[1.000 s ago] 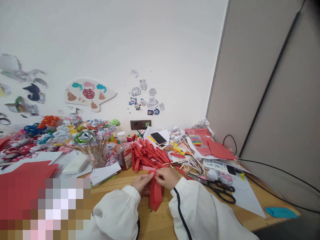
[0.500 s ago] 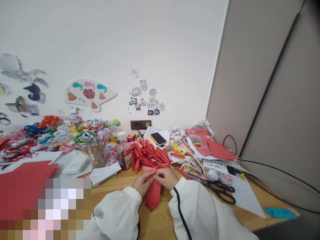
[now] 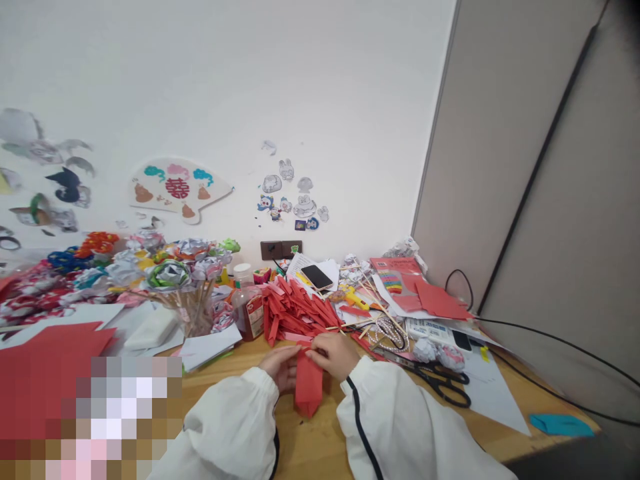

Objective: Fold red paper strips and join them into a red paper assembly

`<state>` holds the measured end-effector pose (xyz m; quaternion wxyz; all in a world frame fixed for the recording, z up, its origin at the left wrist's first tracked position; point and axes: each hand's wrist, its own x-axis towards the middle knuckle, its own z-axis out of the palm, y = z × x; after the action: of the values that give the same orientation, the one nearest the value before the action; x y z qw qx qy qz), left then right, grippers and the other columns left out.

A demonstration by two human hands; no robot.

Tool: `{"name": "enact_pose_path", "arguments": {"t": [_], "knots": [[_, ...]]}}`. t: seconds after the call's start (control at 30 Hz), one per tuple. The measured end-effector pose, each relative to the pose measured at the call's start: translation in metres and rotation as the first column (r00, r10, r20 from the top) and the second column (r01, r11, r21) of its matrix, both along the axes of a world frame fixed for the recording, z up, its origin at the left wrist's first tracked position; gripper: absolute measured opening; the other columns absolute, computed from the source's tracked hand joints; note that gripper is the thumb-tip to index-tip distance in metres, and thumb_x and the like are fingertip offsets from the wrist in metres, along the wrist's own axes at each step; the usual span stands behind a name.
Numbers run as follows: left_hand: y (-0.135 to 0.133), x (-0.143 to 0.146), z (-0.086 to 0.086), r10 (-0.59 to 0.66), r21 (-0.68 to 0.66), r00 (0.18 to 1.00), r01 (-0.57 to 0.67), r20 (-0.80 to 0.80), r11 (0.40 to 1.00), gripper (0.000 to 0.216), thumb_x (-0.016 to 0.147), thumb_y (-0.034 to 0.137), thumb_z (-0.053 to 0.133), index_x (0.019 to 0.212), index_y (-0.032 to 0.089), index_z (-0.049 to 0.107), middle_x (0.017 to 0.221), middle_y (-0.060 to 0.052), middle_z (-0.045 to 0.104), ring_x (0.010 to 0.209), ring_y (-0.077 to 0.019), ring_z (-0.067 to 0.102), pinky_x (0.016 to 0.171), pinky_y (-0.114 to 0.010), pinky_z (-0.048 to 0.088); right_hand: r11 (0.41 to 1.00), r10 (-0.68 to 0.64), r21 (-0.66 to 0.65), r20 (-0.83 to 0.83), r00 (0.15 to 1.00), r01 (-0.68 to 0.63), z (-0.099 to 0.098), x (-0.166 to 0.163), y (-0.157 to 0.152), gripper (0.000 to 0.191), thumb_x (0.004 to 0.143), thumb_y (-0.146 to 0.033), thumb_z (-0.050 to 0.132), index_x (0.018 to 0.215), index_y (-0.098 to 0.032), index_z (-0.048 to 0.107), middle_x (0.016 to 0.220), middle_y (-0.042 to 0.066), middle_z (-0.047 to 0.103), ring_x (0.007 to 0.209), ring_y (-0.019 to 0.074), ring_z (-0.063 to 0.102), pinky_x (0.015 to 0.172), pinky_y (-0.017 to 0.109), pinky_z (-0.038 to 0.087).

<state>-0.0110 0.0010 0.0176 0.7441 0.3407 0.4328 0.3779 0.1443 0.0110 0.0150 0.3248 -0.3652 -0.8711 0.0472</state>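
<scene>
Between my two hands is a folded strip of red paper (image 3: 309,387), its pointed lower end hanging toward me over the wooden table. My left hand (image 3: 281,368) grips its left edge near the top, fingers partly behind the paper. From the other side, my right hand (image 3: 334,357) pinches the top of the strip with thumb and fingers. Just beyond my hands lies a heap of folded red paper strips (image 3: 295,310). A bottle of reddish-brown liquid (image 3: 249,310) stands left of that heap.
Black-handled scissors (image 3: 443,383) lie right of my right arm. A yellow glue gun (image 3: 356,298), a phone (image 3: 317,277) and thin sticks lie behind. Paper flowers (image 3: 171,275) stand in a holder at left. Red sheets (image 3: 50,340) cover the left side; a cable (image 3: 530,333) crosses the right.
The red paper has turned so more of its flat face shows, and its lower end sits slightly higher. My left hand has shifted a little left; my right hand has barely moved.
</scene>
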Motion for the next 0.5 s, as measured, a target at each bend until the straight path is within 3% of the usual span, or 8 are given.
{"name": "enact_pose_path", "arguments": {"t": [0.1, 0.27, 0.4, 0.5], "knots": [[0.0, 0.001, -0.005, -0.015, 0.073, 1.0, 0.015, -0.003, 0.997, 0.025, 0.049, 0.028, 0.066, 0.069, 0.016, 0.056, 0.059, -0.002, 0.064, 0.056, -0.0159, 0.059, 0.052, -0.027, 0.044, 1.0, -0.019, -0.011, 0.013, 1.0, 0.019, -0.001, 0.001, 0.001, 0.019, 0.074, -0.031, 0.041, 0.068, -0.018, 0.054, 0.062, 0.001, 0.053, 0.06, 0.0113, 0.045, 0.054, 0.021, 0.028], [0.004, 0.005, -0.017, 0.037, 0.203, 0.999, -0.028, -0.04, 0.979, 0.036, 0.041, 0.033, 0.069, 0.069, 0.013, 0.058, 0.058, -0.005, 0.064, 0.06, -0.0194, 0.06, 0.058, -0.032, 0.045, 0.987, -0.059, -0.149, -0.037, 0.998, 0.053, -0.008, 0.0, 0.006, 0.019, 0.073, -0.033, 0.044, 0.072, -0.018, 0.055, 0.058, -0.001, 0.052, 0.053, 0.0093, 0.043, 0.047, 0.019, 0.026], [0.008, 0.003, -0.019, 0.227, 0.45, 0.955, -0.12, -0.191, 0.885, 0.04, 0.041, 0.038, 0.066, 0.07, 0.012, 0.057, 0.059, -0.004, 0.064, 0.062, -0.0188, 0.059, 0.06, -0.03, 0.045, 0.953, -0.045, -0.304, -0.188, 0.981, -0.014, -0.015, -0.003, 0.01, 0.014, 0.071, -0.028, 0.046, 0.075, -0.017, 0.054, 0.052, -0.003, 0.048, 0.047, 0.0078, 0.041, 0.044, 0.017, 0.028], [0.009, 0.001, -0.017, 0.342, 0.589, 0.877, -0.087, -0.336, 0.803, 0.037, 0.051, 0.037, 0.06, 0.078, 0.013, 0.055, 0.054, -0.001, 0.062, 0.055, -0.0157, 0.058, 0.052, -0.026, 0.044, 0.863, -0.053, -0.489, -0.339, 0.939, -0.127, -0.019, -0.006, 0.012, 0.014, 0.071, -0.027, 0.044, 0.077, -0.016, 0.051, 0.045, -0.005, 0.043, 0.04, 0.0068, 0.041, 0.039, 0.016, 0.03]]}}
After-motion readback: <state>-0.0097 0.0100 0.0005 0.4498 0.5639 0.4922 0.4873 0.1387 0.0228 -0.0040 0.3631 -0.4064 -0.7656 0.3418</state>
